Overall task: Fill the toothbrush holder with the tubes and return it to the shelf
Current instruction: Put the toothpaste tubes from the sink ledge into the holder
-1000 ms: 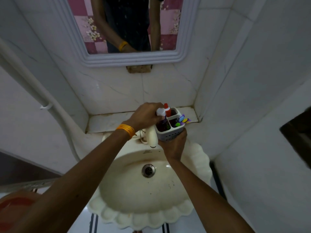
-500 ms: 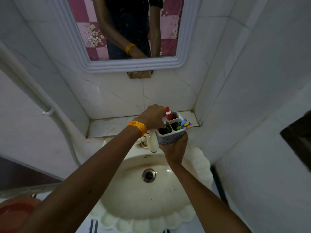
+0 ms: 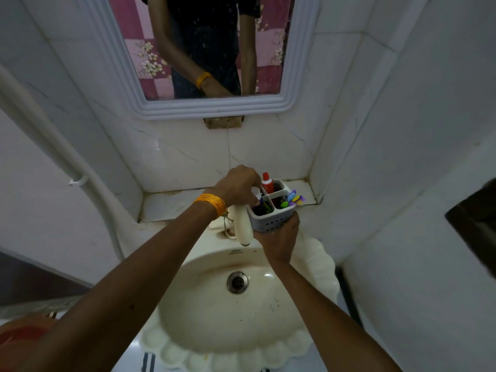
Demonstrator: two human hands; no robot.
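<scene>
My right hand (image 3: 279, 237) grips a grey toothbrush holder (image 3: 271, 218) from below, holding it above the back of the basin. The holder has four compartments. A red tube with a white collar (image 3: 267, 181) stands in the far left compartment. Colourful toothbrush ends (image 3: 294, 198) lean out of the right side. My left hand (image 3: 237, 185), with an orange bangle on its wrist, is closed on a white-capped tube (image 3: 256, 196) that sits low in the near left compartment. Most of that tube is hidden by my fingers.
A tiled shelf (image 3: 171, 205) runs along the wall behind the cream basin (image 3: 241, 304). The cream tap (image 3: 243, 226) juts out just left of the holder. A mirror (image 3: 209, 49) hangs above. A pipe (image 3: 67, 162) runs down the left wall.
My left hand has pushed the white-capped tube down into the holder, so less of it shows. The holder has stayed in my right hand above the basin.
</scene>
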